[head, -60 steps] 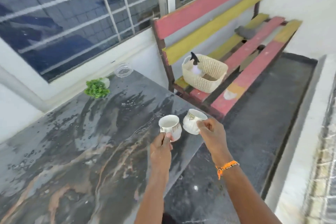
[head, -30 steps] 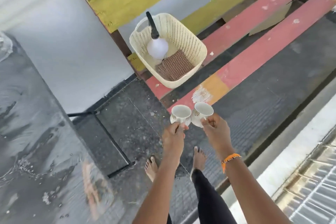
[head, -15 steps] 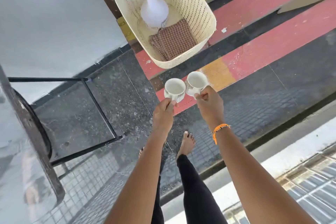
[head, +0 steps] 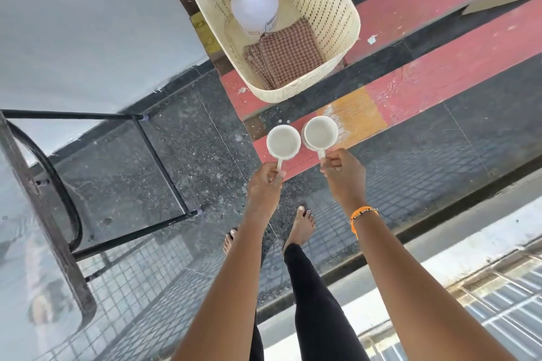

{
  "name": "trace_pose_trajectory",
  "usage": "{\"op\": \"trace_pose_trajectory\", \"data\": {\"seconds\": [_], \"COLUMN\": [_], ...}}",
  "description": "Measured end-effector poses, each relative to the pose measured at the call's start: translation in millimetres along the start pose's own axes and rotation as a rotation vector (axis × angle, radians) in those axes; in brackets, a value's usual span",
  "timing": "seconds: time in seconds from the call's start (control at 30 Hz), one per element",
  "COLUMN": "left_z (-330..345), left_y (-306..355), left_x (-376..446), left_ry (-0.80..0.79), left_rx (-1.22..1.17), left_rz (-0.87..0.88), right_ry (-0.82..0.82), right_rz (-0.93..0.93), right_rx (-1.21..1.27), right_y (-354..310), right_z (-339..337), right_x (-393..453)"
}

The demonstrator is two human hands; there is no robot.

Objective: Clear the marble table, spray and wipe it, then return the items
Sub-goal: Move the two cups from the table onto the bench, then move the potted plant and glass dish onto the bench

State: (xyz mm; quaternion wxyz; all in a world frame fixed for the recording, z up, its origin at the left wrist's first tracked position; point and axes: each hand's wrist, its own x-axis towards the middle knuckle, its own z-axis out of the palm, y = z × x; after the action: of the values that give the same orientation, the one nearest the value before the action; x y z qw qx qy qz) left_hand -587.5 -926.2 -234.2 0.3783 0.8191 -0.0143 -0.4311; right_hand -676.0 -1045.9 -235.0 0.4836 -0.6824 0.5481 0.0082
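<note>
A: What's at the left edge?
B: The marble worktop [head: 17, 243], over its black frame [head: 158, 155].

A: And mid-frame?
B: Left hand [head: 264, 182], grip pinching the left cup [head: 283, 142] by its handle. Right hand [head: 343, 173], grip pinching the right cup [head: 321, 132] likewise. Both cups hang over the red bench [head: 440, 79], rims nearly touching.

A: Top centre?
B: A basket [head: 337, 9] on the bench, holding a spray bottle [head: 254, 6] and checked cloth [head: 289, 53]. The bottle's label print is too small to read.
</note>
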Motion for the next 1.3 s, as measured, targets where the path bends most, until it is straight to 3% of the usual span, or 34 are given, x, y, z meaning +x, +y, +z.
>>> {"op": "trace_pose_trajectory", "data": {"seconds": [0.1, 0.23, 0.43, 0.73, 0.97, 1.17, 1.3], "left_z": [-3.1, -13.2, -55.5, -193.3, -320.2, -424.5, -483.5], "left_y": [7.8, 18.9, 39.6, 72.6, 58.5, 53.1, 69.8], "left_x": [-10.9, -40.3, -87.3, -144.2, -131.7, -71.0, -17.0], "left_ry": [0.028, 0.108, 0.182, 0.454, 0.634, 0.7, 0.599], "left_rx": [-0.018, -0.228, -0.437, -0.643, -0.716, -0.721, -0.773], "left_rz": [-0.049, -0.149, -0.064, 0.159, 0.206, 0.135, 0.025], "right_ry": [0.021, -0.01, -0.148, -0.437, -0.606, -0.545, -0.406], "right_rz": [0.079, 0.132, 0.001, -0.23, -0.379, -0.543, -0.707], "right_rx": [0.049, 0.222, 0.345, 0.312, 0.188, 0.002, -0.145], "right_y": [-5.9, -26.9, -93.2, -221.4, -318.2, -389.8, -439.4], "right_z": [-5.9, -9.8, 2.7, 53.0, 138.1, 217.8, 260.8], "right_x": [-7.8, -28.5, -72.1, -134.0, -168.7, -164.3, -143.2]}}
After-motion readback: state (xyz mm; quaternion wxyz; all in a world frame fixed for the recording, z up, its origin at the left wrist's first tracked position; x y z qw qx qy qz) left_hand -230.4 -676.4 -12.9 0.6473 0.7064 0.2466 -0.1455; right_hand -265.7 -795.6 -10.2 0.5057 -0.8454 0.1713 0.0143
